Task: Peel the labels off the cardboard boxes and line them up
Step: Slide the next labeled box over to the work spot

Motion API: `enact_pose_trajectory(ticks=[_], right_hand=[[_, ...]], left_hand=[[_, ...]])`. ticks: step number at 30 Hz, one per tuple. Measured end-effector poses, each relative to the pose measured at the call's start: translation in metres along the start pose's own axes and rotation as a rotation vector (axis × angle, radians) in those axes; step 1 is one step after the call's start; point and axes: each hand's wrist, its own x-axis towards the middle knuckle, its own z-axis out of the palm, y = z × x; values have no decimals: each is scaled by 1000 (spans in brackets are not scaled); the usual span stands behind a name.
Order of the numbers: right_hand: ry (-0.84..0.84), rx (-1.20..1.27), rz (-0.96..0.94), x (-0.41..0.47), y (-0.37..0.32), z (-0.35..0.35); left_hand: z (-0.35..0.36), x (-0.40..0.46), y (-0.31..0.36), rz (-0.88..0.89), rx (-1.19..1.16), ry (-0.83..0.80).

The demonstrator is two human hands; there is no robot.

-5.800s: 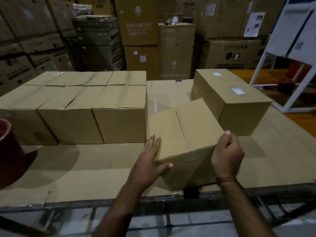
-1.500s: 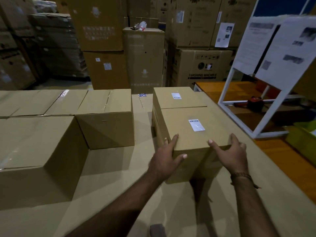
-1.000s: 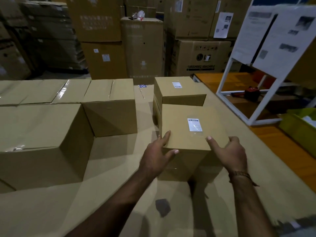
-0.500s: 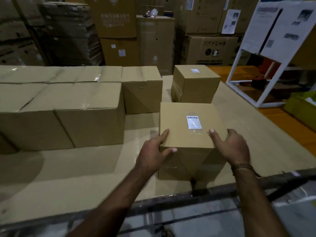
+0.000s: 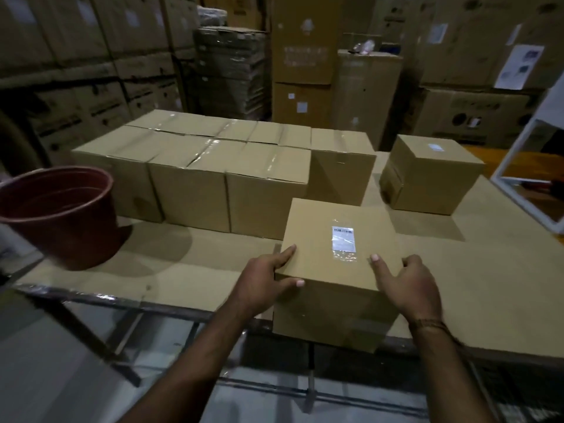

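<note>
Both hands, left (image 5: 265, 282) and right (image 5: 407, 285), clasp box (image 5: 338, 270) corners; box now pulled to table (image 5: 183, 261) edge, 6 o'clock; label (image 5: 343, 238) still on, peel next.

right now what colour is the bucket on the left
Reddish brown bucket, seen in the head view.

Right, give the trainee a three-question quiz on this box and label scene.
1. True or false: the label on the near box is already peeled off.
2. Which hand has its thumb on the box's front face? A) left hand B) right hand
3. Fill in: at the table's left end stands a red ____.

Key: 1. False, it is stuck on top. 2. A. 3. bucket.
</note>
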Motion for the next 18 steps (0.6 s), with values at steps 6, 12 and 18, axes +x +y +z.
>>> enact_pose_trajectory(ticks=[6, 12, 18], right_hand=[[-91, 2, -68, -7, -42, 39], [-171, 13, -128, -14, -84, 75], [-215, 28, -171, -30, -130, 105]], left_hand=[[-53, -11, -23, -87, 26, 26], [-95, -14, -41, -183, -3, 123], [-131, -5, -66, -230, 86, 172]])
